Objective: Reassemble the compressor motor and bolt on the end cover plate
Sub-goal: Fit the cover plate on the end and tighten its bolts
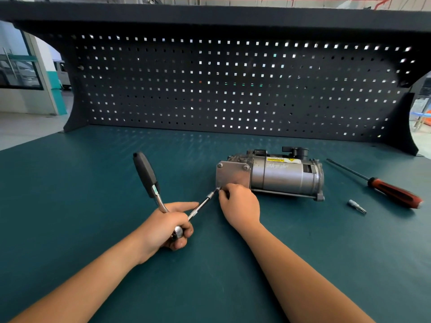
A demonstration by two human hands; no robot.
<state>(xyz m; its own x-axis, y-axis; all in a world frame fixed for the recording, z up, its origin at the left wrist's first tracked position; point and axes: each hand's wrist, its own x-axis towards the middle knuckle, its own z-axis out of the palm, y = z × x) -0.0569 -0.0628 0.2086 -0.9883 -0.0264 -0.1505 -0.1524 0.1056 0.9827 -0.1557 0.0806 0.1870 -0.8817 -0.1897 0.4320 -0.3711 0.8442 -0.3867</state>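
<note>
The grey compressor motor (284,177) lies on its side on the green bench, its square end cover plate (232,174) facing me with two bolts showing in the upper corners. My left hand (166,226) grips the head of a ratchet wrench (147,176), whose black handle stands up to the left, index finger lying along the extension bar (203,203). The bar's tip meets the plate's lower left corner. My right hand (240,205) pinches the bar's tip at that corner and hides the plate's lower edge.
A red-and-black screwdriver (384,186) lies on the green bench top (93,183) to the right of the motor, and a small loose bit (356,206) lies in front of it. A black pegboard (233,89) closes off the back of the bench.
</note>
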